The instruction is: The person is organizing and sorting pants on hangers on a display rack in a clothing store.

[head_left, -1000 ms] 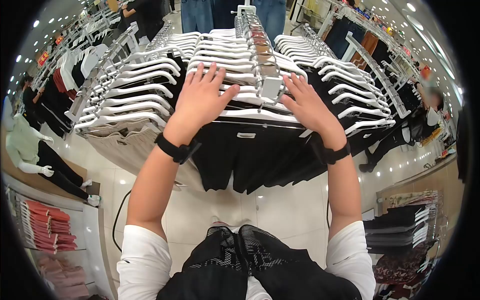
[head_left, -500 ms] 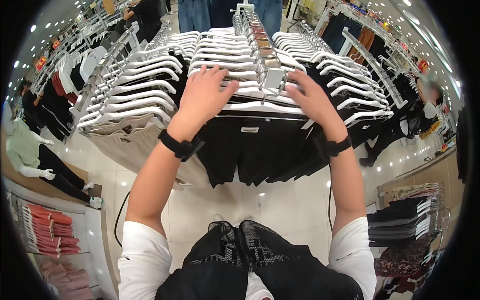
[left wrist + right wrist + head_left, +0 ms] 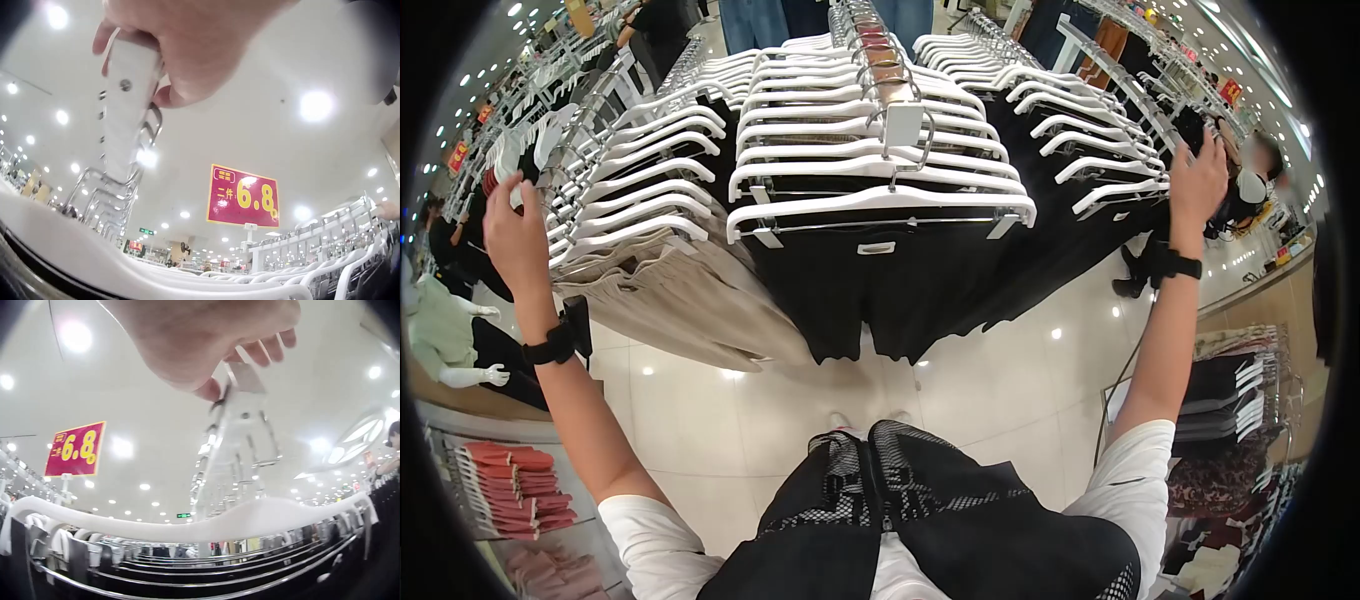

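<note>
Mannequin [image 3: 440, 325] in a pale top is standing at the far left, and red clothes [image 3: 515, 480] are hanging lower down. Next, the person's left hand [image 3: 518, 235] is gripping the near end of the left rail [image 3: 128, 87], its fingers curling over one side and its thumb lying against the other. Beige trousers [image 3: 670, 300] are hanging foremost on this rail. In the middle, the centre rail [image 3: 903, 125] is jutting toward the person, well apart from both hands; black trousers [image 3: 900, 280] are hanging clipped to its front white hanger [image 3: 880, 200]. A dark red sign [image 3: 242, 195] is showing 6.8 beyond. Farther right, the right hand [image 3: 1198, 190] is meeting the near end of the right rail [image 3: 242, 403], its thumb lying on one side and its fingers fanning out on the other; the views are not showing whether they are closing on it. Just beyond, another person [image 3: 1253, 190] is standing.
</note>
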Tool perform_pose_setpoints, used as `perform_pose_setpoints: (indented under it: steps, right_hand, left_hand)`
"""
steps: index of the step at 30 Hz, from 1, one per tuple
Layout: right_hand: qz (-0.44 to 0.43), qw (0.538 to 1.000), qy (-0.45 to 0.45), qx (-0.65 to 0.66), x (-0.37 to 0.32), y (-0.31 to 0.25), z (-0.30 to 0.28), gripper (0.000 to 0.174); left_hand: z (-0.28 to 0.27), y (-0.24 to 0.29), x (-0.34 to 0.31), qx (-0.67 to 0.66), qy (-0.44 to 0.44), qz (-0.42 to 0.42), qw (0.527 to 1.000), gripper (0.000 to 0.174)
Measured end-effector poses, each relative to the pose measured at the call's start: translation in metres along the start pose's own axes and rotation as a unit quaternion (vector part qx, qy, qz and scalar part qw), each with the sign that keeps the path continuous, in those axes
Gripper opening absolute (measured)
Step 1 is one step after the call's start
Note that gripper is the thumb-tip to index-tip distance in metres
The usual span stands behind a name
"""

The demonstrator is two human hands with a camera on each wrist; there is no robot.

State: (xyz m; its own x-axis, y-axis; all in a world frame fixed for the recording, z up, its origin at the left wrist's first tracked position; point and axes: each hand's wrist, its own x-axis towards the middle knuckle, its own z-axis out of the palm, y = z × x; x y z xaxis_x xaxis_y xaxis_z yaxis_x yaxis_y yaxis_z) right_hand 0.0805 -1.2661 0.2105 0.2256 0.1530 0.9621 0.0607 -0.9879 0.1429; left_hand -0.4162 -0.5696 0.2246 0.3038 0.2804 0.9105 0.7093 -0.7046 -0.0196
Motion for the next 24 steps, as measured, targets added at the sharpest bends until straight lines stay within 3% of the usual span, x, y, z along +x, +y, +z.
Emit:
perform_pose_setpoints:
  steps: [1,2,3,4,9,10,14,24]
  right_hand:
    - [0.02,0.998,-0.018,0.049,-0.004,0.023,0.02,0.051]
    - [0.125,0.973,-0.134,0.141,-0.003,0.03,0.022,0.053]
    - [0.225,0.915,-0.246,0.229,-0.002,0.035,0.022,0.055]
    - [0.234,0.91,-0.24,0.245,-0.004,0.039,0.026,0.056]
    - [0.265,0.912,-0.158,0.27,-0.017,0.035,0.051,0.057]
    - [0.266,0.922,-0.12,0.256,-0.021,0.03,0.056,0.05]
    - [0.319,0.874,-0.033,0.366,-0.021,0.005,0.06,0.036]
    - [0.305,0.849,-0.019,0.432,-0.026,0.014,0.072,0.034]
  left_hand:
    - [-0.003,0.002,-0.001,-0.059,-0.031,-0.049,0.997,0.024]
    - [-0.007,0.007,-0.003,-0.118,-0.062,-0.099,0.986,0.024]
    - [-0.01,0.009,-0.005,-0.175,-0.092,-0.149,0.969,0.024]
    - [-0.002,0.002,-0.009,-0.233,-0.035,-0.128,0.964,0.024]
    - [0.012,-0.016,-0.03,-0.279,0.037,-0.168,0.945,0.024]
    - [0.013,-0.014,-0.035,-0.306,0.042,-0.175,0.935,0.024]
    - [0.022,-0.011,-0.041,-0.33,0.08,-0.185,0.922,0.023]
    - [0.026,-0.005,-0.041,-0.367,0.109,-0.237,0.893,0.019]
